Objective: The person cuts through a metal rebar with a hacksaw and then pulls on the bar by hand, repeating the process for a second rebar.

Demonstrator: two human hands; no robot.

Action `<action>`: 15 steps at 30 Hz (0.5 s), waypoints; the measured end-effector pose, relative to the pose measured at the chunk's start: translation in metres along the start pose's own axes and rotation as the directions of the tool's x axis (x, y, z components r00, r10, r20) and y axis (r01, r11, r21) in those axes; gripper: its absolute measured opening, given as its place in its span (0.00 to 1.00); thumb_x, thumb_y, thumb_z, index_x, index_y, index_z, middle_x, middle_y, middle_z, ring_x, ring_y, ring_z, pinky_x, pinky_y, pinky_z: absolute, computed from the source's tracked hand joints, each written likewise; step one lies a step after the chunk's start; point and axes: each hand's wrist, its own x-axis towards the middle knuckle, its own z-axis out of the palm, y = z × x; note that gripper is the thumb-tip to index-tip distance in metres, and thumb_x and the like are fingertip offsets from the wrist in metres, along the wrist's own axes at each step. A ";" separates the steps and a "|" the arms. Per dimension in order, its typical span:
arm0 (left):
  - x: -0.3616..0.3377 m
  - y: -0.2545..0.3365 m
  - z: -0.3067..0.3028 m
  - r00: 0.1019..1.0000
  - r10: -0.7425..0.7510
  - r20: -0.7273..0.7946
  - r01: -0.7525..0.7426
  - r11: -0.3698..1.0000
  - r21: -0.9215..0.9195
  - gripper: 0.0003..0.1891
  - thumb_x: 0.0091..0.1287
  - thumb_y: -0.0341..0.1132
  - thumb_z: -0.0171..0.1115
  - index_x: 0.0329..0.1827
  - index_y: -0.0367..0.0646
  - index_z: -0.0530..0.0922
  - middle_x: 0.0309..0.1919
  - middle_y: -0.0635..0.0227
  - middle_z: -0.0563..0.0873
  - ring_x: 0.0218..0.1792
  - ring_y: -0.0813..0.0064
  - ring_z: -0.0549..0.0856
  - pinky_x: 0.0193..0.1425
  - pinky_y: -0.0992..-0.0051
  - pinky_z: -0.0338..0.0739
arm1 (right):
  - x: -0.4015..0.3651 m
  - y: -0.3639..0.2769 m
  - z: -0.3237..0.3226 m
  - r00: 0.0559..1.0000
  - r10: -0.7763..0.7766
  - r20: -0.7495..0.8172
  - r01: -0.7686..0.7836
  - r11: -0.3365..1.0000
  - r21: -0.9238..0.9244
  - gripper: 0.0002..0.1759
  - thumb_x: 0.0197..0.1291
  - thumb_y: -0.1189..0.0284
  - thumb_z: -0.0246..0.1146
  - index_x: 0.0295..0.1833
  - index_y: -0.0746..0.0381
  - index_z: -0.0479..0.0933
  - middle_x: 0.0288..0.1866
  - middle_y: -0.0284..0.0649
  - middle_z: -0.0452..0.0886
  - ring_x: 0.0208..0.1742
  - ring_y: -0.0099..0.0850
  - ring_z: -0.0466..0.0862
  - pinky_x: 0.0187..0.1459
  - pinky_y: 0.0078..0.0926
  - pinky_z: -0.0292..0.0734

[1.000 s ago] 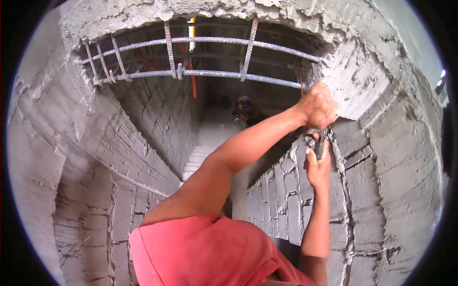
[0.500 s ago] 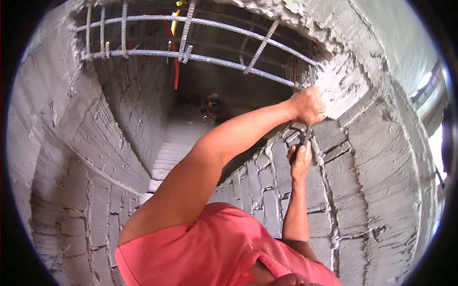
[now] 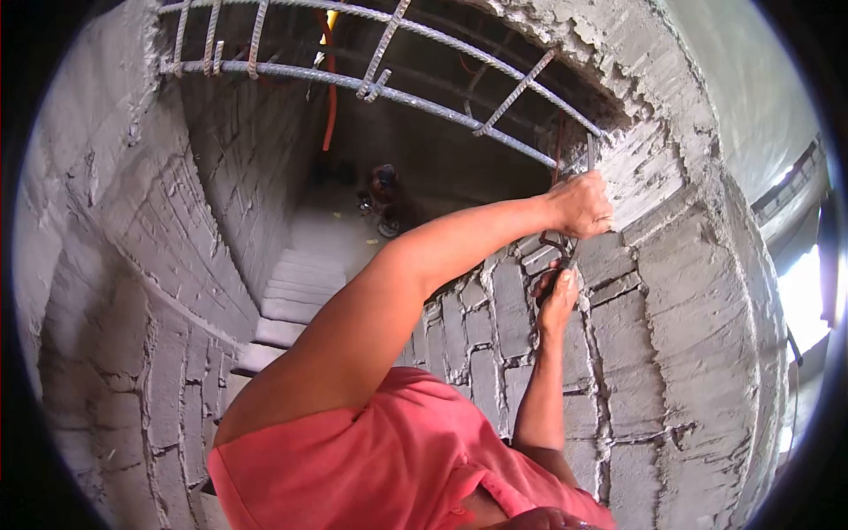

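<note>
My right hand is wrapped around the dark handle of what looks like a hacksaw, with a thin reddish-brown frame. Just above it, my left hand is closed in a fist around the middle of the tool, hiding that part. A thin dark strip sticks up beyond the left fist. Both hands are by the right end of two long ribbed steel bars, near a rough mortar edge. Whether the tool touches a bar cannot be made out.
Grey plastered brick walls curve around me. Short crossbars join the steel bars over a deep opening. Far below are steps and a person. An orange-red strip hangs behind the bars.
The view has shifted, so the bars sit higher and farther right, and more steps show at lower left. Both hands keep their grip and appear slightly lower.
</note>
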 end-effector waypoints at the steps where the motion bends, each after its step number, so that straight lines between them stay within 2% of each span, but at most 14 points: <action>1: 0.001 0.003 -0.003 1.000 0.005 0.010 -0.005 1.000 -0.011 0.16 0.56 0.43 0.69 0.18 0.47 0.74 0.19 0.62 0.79 0.29 0.55 0.81 0.45 0.57 0.73 | 0.000 -0.003 0.002 1.000 -0.004 -0.002 0.004 1.000 -0.016 0.34 0.79 0.39 0.47 0.55 0.62 0.75 0.23 0.31 0.72 0.21 0.22 0.73 0.24 0.22 0.66; 3: 0.000 0.008 -0.011 0.999 -0.038 0.006 0.038 0.999 0.001 0.16 0.57 0.46 0.71 0.23 0.45 0.76 0.27 0.61 0.82 0.37 0.57 0.81 0.51 0.58 0.73 | -0.004 -0.011 0.003 1.000 0.002 0.002 -0.002 0.999 -0.033 0.34 0.79 0.38 0.47 0.55 0.62 0.75 0.23 0.31 0.72 0.22 0.22 0.73 0.25 0.22 0.67; 4: 0.000 0.009 -0.016 0.999 -0.031 0.018 0.031 1.000 -0.004 0.16 0.57 0.46 0.71 0.23 0.45 0.76 0.27 0.61 0.82 0.37 0.57 0.81 0.51 0.58 0.73 | -0.005 -0.013 0.005 1.000 0.003 0.021 -0.002 0.998 -0.058 0.34 0.79 0.38 0.47 0.55 0.61 0.75 0.24 0.31 0.72 0.22 0.22 0.73 0.25 0.21 0.67; 6: 0.000 0.013 -0.023 0.996 -0.063 -0.060 0.067 0.996 0.064 0.17 0.58 0.48 0.72 0.28 0.46 0.77 0.36 0.63 0.83 0.45 0.58 0.80 0.56 0.57 0.72 | -0.007 -0.007 0.006 1.000 0.022 0.019 -0.022 1.000 0.005 0.34 0.79 0.39 0.48 0.57 0.62 0.75 0.26 0.31 0.73 0.24 0.21 0.74 0.27 0.21 0.68; 7: 0.001 0.017 -0.028 0.997 -0.058 -0.051 0.061 0.996 0.062 0.17 0.58 0.48 0.72 0.28 0.46 0.77 0.36 0.63 0.83 0.45 0.58 0.80 0.56 0.57 0.72 | -0.007 -0.006 0.007 0.999 0.032 0.022 -0.032 0.999 0.039 0.34 0.79 0.39 0.49 0.57 0.63 0.76 0.27 0.31 0.73 0.25 0.22 0.74 0.27 0.21 0.68; 8: 0.001 0.022 -0.033 0.985 -0.100 -0.143 0.112 0.991 0.079 0.16 0.59 0.48 0.72 0.29 0.47 0.78 0.37 0.64 0.82 0.46 0.57 0.80 0.57 0.57 0.72 | -0.007 -0.006 0.007 0.999 0.041 0.026 -0.043 0.996 0.073 0.34 0.78 0.39 0.49 0.57 0.63 0.76 0.28 0.32 0.73 0.26 0.22 0.75 0.28 0.21 0.68; 9: 0.000 0.024 -0.039 0.962 -0.141 -0.232 0.166 0.982 0.092 0.15 0.59 0.47 0.72 0.30 0.47 0.79 0.39 0.65 0.82 0.48 0.57 0.79 0.58 0.56 0.71 | -0.005 -0.001 0.003 0.998 0.029 0.051 -0.033 0.996 0.086 0.35 0.78 0.41 0.52 0.64 0.65 0.72 0.28 0.32 0.74 0.27 0.22 0.75 0.28 0.22 0.70; 10: 0.000 0.027 -0.048 0.966 -0.140 -0.219 0.163 0.982 0.092 0.15 0.59 0.47 0.72 0.30 0.47 0.79 0.39 0.65 0.82 0.48 0.57 0.79 0.58 0.56 0.71 | -0.006 -0.002 0.003 0.998 0.033 0.046 -0.038 0.994 0.098 0.35 0.78 0.41 0.52 0.64 0.65 0.72 0.28 0.32 0.74 0.27 0.22 0.75 0.28 0.22 0.70; 12: -0.005 0.030 -0.074 0.928 -0.167 -0.333 0.222 0.965 0.137 0.13 0.59 0.45 0.72 0.31 0.48 0.79 0.38 0.66 0.82 0.46 0.58 0.80 0.56 0.57 0.71 | -0.009 -0.009 0.007 0.998 0.010 -0.060 -0.006 0.998 0.069 0.38 0.78 0.43 0.55 0.73 0.66 0.65 0.29 0.33 0.75 0.27 0.23 0.75 0.29 0.23 0.71; 13: -0.009 0.026 -0.085 0.917 -0.186 -0.353 0.254 0.955 0.156 0.11 0.60 0.42 0.72 0.31 0.48 0.78 0.37 0.66 0.82 0.44 0.59 0.80 0.53 0.57 0.70 | -0.009 -0.008 0.005 0.999 -0.008 -0.053 0.013 0.996 0.086 0.41 0.78 0.45 0.57 0.78 0.66 0.58 0.30 0.34 0.76 0.27 0.24 0.75 0.30 0.24 0.72; 15: -0.014 0.020 -0.112 0.895 -0.184 -0.406 0.285 0.936 0.205 0.10 0.63 0.39 0.70 0.30 0.47 0.77 0.36 0.64 0.82 0.40 0.58 0.80 0.49 0.57 0.71 | -0.010 -0.021 0.006 0.996 -0.060 -0.072 0.068 0.992 0.110 0.40 0.78 0.46 0.57 0.81 0.61 0.58 0.31 0.34 0.76 0.27 0.23 0.74 0.29 0.23 0.72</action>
